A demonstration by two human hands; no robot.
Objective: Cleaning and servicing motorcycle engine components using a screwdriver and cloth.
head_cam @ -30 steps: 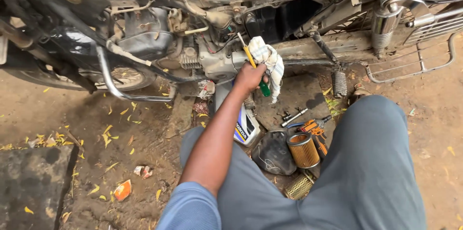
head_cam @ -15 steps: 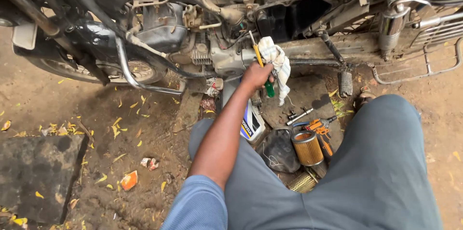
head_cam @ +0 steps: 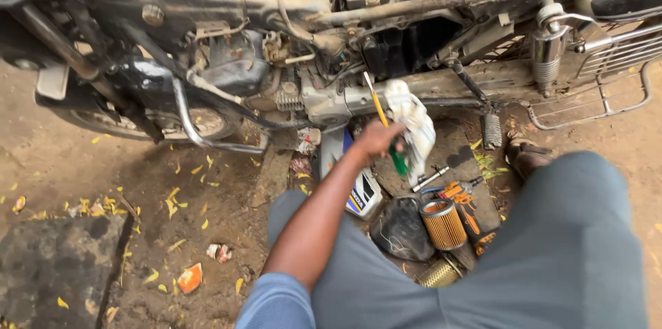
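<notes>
While squatting beside the stripped motorcycle (head_cam: 227, 67), grips a slim yellow-and-green tool (head_cam: 381, 114), likely a screwdriver, in the left hand (head_cam: 376, 141), just right of centre frame. Holds it clenched together with a grimy white rag (head_cam: 415, 122), probably to keep grease off the palm. Points the yellow end up at the engine casing (head_cam: 324, 98), close to it but seemingly not touching. Shows no right hand anywhere in frame.

Lower down, keeps spare parts bunched on the dirt ground (head_cam: 103, 163) between the knees, within easy reach: a ribbed orange air filter (head_cam: 443, 224) standing upright, a black bag (head_cam: 398, 231) touching it, a white-and-blue oil bottle (head_cam: 362, 194) just below the wrist, a steel socket tool (head_cam: 431, 178) and an orange-handled tool (head_cam: 460, 194) lying flat.
</notes>
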